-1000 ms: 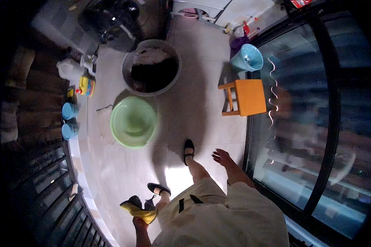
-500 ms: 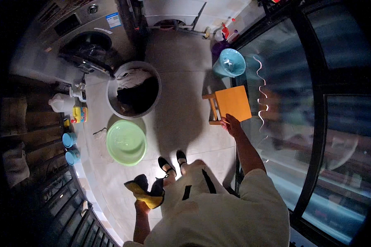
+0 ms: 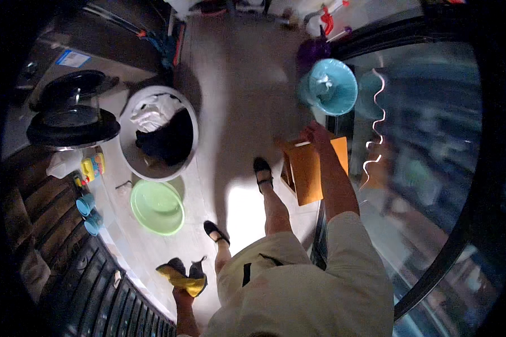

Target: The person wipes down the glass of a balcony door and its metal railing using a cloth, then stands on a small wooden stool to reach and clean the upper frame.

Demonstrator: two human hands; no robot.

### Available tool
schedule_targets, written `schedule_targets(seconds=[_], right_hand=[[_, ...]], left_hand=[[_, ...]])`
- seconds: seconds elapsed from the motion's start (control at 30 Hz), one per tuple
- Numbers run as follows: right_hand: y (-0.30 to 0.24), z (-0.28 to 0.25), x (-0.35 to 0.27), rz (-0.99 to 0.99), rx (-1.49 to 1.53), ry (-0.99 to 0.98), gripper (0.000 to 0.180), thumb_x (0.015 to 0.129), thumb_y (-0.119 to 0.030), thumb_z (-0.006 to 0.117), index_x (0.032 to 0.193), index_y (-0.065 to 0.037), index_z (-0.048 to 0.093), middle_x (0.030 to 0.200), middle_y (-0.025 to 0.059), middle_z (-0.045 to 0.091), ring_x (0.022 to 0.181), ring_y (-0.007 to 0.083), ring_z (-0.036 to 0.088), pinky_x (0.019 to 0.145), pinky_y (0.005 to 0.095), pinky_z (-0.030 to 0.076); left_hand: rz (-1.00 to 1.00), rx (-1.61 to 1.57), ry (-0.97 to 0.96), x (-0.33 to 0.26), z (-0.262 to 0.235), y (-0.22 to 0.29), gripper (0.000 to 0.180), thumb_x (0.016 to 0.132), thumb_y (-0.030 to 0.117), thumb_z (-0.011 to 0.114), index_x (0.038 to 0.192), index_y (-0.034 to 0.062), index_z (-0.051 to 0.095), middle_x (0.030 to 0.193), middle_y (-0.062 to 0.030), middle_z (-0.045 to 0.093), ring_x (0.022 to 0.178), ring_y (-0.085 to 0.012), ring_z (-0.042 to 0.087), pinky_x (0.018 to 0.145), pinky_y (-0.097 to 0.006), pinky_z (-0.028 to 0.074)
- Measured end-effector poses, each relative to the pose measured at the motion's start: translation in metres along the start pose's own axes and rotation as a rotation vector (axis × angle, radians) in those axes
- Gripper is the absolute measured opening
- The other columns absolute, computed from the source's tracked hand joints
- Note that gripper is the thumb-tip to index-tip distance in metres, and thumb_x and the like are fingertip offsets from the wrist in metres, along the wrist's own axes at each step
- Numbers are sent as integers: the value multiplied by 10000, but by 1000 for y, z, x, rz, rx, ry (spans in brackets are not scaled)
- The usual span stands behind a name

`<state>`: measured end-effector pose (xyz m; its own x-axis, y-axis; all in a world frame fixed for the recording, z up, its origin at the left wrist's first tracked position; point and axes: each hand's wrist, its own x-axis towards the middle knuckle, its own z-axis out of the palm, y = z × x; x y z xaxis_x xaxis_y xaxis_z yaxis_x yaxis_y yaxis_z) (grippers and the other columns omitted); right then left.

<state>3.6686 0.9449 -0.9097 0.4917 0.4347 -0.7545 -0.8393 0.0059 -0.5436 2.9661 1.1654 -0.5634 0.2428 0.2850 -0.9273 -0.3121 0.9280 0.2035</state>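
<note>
My left hand (image 3: 184,296) is closed around a dark-and-yellow bundle (image 3: 183,277), apparently cloth or footwear, beside my left leg. Its exact kind is unclear. My right hand (image 3: 319,135) reaches forward to a small orange wooden stool (image 3: 307,178). Blurred fingers seem closed on the stool's far edge; the grip is partly hidden, and my forearm crosses over the seat. The stool looks turned and tilted beside the glass partition. Just beyond my right hand stands a light blue bin (image 3: 343,92) with some white scraps inside.
A pale round tub (image 3: 194,132) holds white and black cloth at the left. Nearer lies a light green basin (image 3: 157,208). An open-doored washing machine (image 3: 73,126), a yellow bottle (image 3: 93,167) and two blue containers (image 3: 86,204) line the left side. Dark-framed glass (image 3: 416,168) runs along the right.
I have stepped forward, my feet now apart. My right hand has moved to the stool's far edge, and the stool has turned and tilted. My left hand keeps its bundle.
</note>
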Motion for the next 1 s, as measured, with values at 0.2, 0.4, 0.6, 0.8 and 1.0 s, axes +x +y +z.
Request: schedule_targets(seconds=[0.2,0.4,0.6,0.8,1.0], right_hand=[[4,-78,-18,-434,-1353,473,508,720,-351,736,1062,-32,536,977,130,563,895,231,531,770,377,447],[-2,-137,-85,-517,-1183,448,824,654,-460,770,1246,-3,425,1277,191,433,1192,303,403,1011,456,307],[71,-187,-193,176,-485,699,771,681,-509,715,1272,-112,418,1263,128,424,1173,281,400,952,511,344],[189,-150,-217,223,324,500,609,792,-521,593,1274,-180,442,1307,85,436,1145,303,439,983,524,334],[199,-92,-207,49,787,-156,604,848,-433,556,1330,-101,408,1343,116,435,1225,326,396,1038,503,309]], left_hand=[[-35,-29,-31,15,30,-56,386,854,177,484,1216,44,480,1175,-108,559,1075,-311,528,972,-468,383],[-109,7,68,42,10,-72,369,826,232,476,1137,39,525,1112,-140,584,1009,-318,560,926,-456,424],[-59,-81,80,33,20,-91,311,820,172,507,1087,19,556,1036,-145,619,941,-312,597,877,-455,464],[-75,-55,67,29,-20,-106,373,755,185,575,1087,17,554,1032,-136,613,962,-307,584,885,-461,454],[-56,-27,-23,22,-133,-104,389,722,164,636,1077,24,563,1049,-120,614,980,-288,582,900,-448,449]])
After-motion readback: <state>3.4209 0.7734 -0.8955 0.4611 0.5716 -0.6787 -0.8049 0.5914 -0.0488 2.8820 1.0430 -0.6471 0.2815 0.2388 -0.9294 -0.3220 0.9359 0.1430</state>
